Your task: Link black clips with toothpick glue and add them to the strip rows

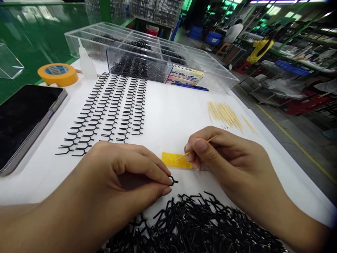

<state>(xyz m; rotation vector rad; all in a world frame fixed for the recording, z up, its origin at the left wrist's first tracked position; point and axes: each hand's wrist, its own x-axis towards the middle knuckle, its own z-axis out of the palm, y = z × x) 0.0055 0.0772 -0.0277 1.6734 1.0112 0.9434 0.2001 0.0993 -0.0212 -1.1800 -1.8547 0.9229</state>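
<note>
Two hands sit low in the frame, wrists angled inward, fingertips nearly meeting at centre. The left hand pinches a small black wire clip narrowly between thumb and fingertips, just above a heap of black clips along the bottom edge. The right hand holds a wooden toothpick in a narrow pinch, its tip over a yellow strip. Open white tabletop stretches above them, with rows of clips at left and the table's edge running down the right.
</note>
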